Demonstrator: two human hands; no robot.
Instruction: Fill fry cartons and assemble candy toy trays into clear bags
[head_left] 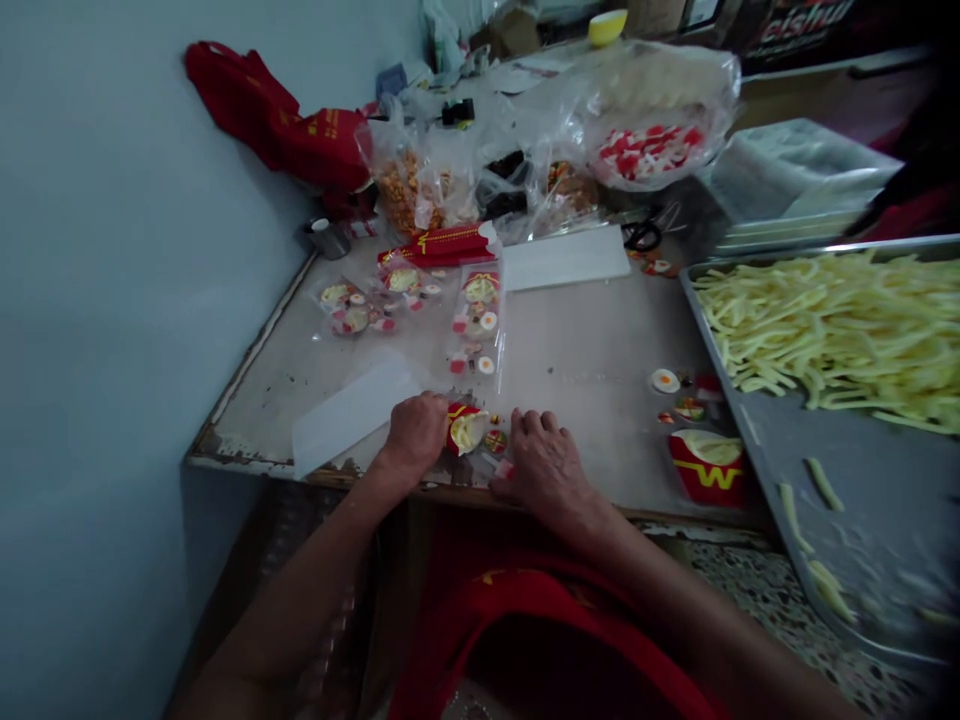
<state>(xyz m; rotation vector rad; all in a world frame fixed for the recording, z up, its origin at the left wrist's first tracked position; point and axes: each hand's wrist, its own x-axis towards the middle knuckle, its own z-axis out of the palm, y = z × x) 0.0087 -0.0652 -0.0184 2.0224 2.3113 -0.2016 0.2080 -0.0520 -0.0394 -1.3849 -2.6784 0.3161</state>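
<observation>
Near the front edge of the table lies a small clear packet with a red carton of miniature fries (466,430) and a round miniature food piece (495,441) in it. My left hand (417,436) is closed at the packet's left end, beside the carton. At its right end my right hand (546,458) rests with bent fingers, the thumb by a small pink piece. Their fingertips are partly hidden. To the left lies a translucent white sheet (349,412). Another red carton of fries (706,468) sits to the right, below an egg-like miniature (665,381).
A metal tray (847,480) with many pale yellow fry-shaped sticks (832,325) stands at right. Filled clear packets (480,300), a stack of red cartons (442,245), a white board (566,258) and scissors (642,236) lie farther back, before bulging plastic bags (652,150). A wall (97,300) borders the left.
</observation>
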